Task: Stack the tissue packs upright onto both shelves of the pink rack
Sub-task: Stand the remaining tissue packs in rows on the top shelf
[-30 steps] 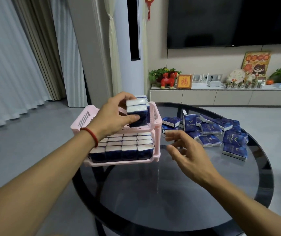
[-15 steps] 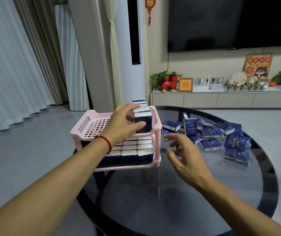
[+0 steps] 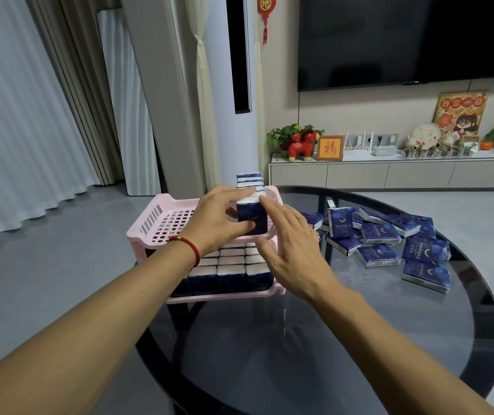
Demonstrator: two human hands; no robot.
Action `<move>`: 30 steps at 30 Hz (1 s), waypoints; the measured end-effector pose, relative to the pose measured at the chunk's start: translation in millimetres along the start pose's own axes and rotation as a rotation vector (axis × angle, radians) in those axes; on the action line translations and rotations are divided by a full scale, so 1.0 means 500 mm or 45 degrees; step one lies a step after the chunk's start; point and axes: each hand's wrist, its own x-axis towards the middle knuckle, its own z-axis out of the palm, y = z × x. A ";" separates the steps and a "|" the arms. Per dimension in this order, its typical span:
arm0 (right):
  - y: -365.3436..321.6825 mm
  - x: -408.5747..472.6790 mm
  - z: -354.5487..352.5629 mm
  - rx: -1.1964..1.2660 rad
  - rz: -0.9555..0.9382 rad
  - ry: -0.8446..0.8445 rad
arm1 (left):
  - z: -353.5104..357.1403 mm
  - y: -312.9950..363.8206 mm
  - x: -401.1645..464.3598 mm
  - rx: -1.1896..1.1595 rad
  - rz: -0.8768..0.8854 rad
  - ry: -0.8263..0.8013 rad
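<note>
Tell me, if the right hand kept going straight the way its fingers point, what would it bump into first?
Most likely the upright tissue pack that the left hand grips on the pink rack; the right hand fingertips look practically there.

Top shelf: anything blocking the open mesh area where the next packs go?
Nothing visible. The top shelf is bare left of the upright pack the left hand grips; the right hand is at its right.

Soft even indoor light, wide-angle bending edges, slight blur.
</note>
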 end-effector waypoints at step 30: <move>0.295 -0.195 -0.150 -1.092 0.846 -0.276 | -0.015 0.036 -0.111 0.034 0.073 0.515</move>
